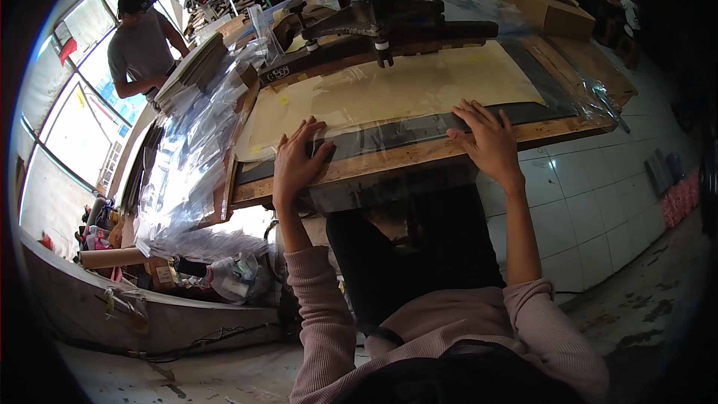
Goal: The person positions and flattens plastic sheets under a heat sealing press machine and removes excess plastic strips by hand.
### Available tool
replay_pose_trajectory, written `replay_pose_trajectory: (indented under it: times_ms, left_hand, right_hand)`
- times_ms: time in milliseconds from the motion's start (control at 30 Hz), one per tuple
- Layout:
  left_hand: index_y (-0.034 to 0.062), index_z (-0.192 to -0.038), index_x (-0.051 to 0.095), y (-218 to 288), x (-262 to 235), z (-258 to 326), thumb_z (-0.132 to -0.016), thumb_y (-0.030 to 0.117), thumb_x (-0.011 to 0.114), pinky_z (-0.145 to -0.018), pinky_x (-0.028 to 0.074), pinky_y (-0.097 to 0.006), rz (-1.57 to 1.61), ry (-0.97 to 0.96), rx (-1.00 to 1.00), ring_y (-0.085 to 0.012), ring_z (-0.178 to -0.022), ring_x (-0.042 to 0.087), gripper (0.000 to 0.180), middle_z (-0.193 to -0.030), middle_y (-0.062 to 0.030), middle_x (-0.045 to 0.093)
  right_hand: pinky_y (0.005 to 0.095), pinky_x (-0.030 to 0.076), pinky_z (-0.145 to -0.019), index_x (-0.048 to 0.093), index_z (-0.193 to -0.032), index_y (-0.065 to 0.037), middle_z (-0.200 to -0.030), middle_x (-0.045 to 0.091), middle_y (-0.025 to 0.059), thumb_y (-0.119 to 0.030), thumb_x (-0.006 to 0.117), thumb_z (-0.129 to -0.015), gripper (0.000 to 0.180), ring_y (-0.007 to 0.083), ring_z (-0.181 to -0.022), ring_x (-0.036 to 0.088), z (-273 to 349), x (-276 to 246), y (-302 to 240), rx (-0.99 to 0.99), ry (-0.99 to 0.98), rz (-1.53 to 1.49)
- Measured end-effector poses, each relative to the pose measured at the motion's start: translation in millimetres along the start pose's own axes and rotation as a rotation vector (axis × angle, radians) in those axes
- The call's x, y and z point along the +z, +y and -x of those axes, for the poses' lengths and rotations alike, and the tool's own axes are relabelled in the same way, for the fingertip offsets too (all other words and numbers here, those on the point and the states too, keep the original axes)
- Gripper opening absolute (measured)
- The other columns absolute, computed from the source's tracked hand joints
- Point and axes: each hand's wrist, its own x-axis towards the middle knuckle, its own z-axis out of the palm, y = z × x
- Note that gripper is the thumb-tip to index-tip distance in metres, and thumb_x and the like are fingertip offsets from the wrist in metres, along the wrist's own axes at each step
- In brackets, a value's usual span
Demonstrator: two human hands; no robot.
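My left hand (pixel 298 163) rests with its fingers apart at the near left edge of a large tan sheet (pixel 396 90). My right hand (pixel 488 142) is spread likewise by the near right part of that sheet. Between the hands, a see-through plastic film (pixel 366 138) shows by its glare over the sheet and a dark grey mat (pixel 419 130). Its exact outline is hard to make out. The mat lies on a wooden board (pixel 426 152) in front of me. Both hands press flat, and neither grasps anything.
Over the board's far side hangs a dark metal press head (pixel 381 30) with a long bar. Shiny clear plastic sheets (pixel 183 161) pile up at the left. A cardboard box (pixel 546 9) stands at the far right. Another person (pixel 142 45) stands at the far left.
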Motion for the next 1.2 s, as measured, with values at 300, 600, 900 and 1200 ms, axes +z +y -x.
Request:
replay_pose_trajectory:
  times_ms: [300, 600, 900, 1200]
  left_hand:
    - [0.0136, -0.12, 0.053, 0.6, 2.4, -2.8, -0.083, 0.037, 0.055, -0.105, 0.021, -0.048, -0.047, -0.034, -0.022, -0.0271, -0.127, 0.036, 0.044, -0.131, -0.0092, 0.047]
    - [0.0163, -0.123, 0.05, 2.5, 4.5, -3.2, -0.085, 0.039, 0.051, -0.106, 0.021, -0.046, -0.077, -0.039, -0.043, -0.0261, -0.128, 0.034, 0.044, -0.134, -0.0076, 0.044]
    - [0.0169, -0.12, 0.052, -2.0, 4.6, -0.7, -0.084, 0.042, 0.051, -0.106, 0.021, -0.043, -0.066, -0.005, -0.055, -0.0228, -0.127, 0.036, 0.044, -0.133, -0.0061, 0.045]
    - [0.0163, -0.118, 0.054, -2.9, 4.2, -2.2, -0.085, 0.041, 0.051, -0.105, 0.022, -0.044, -0.061, 0.01, -0.038, -0.0238, -0.126, 0.037, 0.042, -0.132, -0.0073, 0.046]
  right_hand:
    - [0.0524, 0.026, -0.102, 0.054, -0.118, -0.014, -0.126, 0.051, 0.0027, -0.057, 0.044, -0.081, 0.058, 0.0181, -0.121, 0.043, -3.2, -0.3, -1.3, 0.005, -0.004, 0.024]
    - [0.0536, 0.026, -0.102, 0.053, -0.119, -0.015, -0.127, 0.05, 0.002, -0.058, 0.042, -0.082, 0.058, 0.018, -0.121, 0.043, -4.4, 0.7, 1.3, 0.004, -0.011, 0.042]
    - [0.0531, 0.026, -0.101, 0.056, -0.116, -0.015, -0.125, 0.052, 0.0018, -0.058, 0.042, -0.083, 0.056, 0.018, -0.121, 0.043, -2.4, 2.4, 0.5, -0.005, 0.021, 0.023]
    - [0.0532, 0.026, -0.101, 0.055, -0.117, -0.015, -0.126, 0.051, 0.0011, -0.055, 0.041, -0.085, 0.053, 0.018, -0.12, 0.043, -4.2, 5.3, 0.6, -0.014, 0.045, 0.054]
